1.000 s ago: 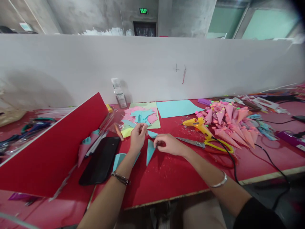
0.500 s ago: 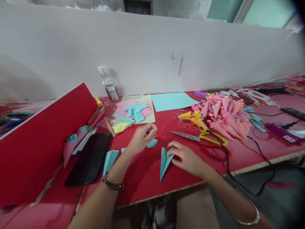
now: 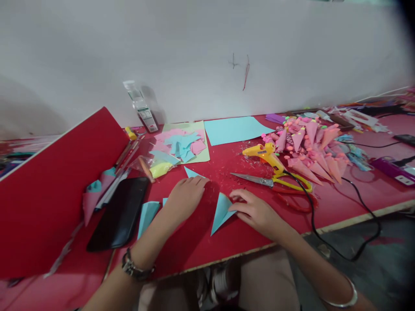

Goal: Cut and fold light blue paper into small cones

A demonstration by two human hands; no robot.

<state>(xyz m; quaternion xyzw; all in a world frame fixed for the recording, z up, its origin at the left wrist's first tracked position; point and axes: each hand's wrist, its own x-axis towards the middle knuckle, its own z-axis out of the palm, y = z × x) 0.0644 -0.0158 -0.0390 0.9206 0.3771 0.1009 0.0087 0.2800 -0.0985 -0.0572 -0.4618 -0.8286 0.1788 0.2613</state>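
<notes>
My right hand (image 3: 256,211) pinches the right edge of a folded light-blue paper (image 3: 222,211), its pointed end aimed toward the table's front edge. My left hand (image 3: 188,194) lies palm down on the red table, fingers stretched out and low. A small blue paper piece (image 3: 192,172) shows just beyond its knuckles, partly covered. Left of my left forearm lies another folded blue paper (image 3: 148,216), and a bit of blue paper (image 3: 164,201) peeks out beside the wrist.
Scissors (image 3: 256,179) and a yellow glue gun (image 3: 266,156) with a black cord lie ahead on the right, before a pile of pink paper cones (image 3: 311,151). Paper scraps (image 3: 181,144), a blue sheet (image 3: 236,130) and a bottle (image 3: 142,110) are at the back. A black phone (image 3: 119,216) lies left.
My left hand has lowered and flattened onto the table. The small blue piece is now farther back and left. The folded paper in my right hand has opened wider and tilted.
</notes>
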